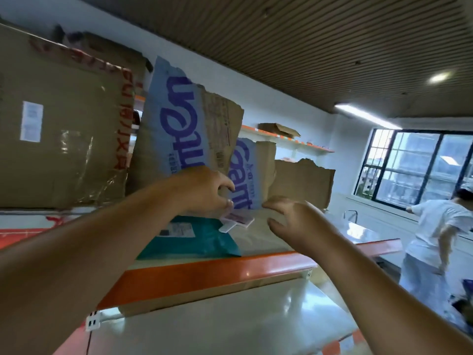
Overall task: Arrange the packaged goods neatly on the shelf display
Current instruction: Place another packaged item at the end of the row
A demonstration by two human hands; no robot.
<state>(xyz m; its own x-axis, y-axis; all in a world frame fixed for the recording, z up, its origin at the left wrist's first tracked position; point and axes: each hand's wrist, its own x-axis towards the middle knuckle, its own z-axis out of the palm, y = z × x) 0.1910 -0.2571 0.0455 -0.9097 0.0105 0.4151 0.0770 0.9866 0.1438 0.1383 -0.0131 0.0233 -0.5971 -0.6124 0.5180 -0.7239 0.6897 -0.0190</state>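
A torn cardboard box (184,129) with blue and purple print stands on the top shelf (230,267), which has an orange front edge. My left hand (204,190) grips the box's lower edge. My right hand (294,221) hovers just to the right with curled, parted fingers and holds nothing. Below the left hand a teal mailer bag (194,242) with a white label lies flat on the shelf. A small pink-and-white packet (236,221) lies beside the bag. Further torn brown cardboard (304,183) stands behind my right hand.
A large taped brown carton (58,129) fills the shelf's left side. A white lower shelf (230,324) lies beneath. A person in white (432,242) stands at the right by a counter and a window (419,170). Wall shelves (286,139) run along the back.
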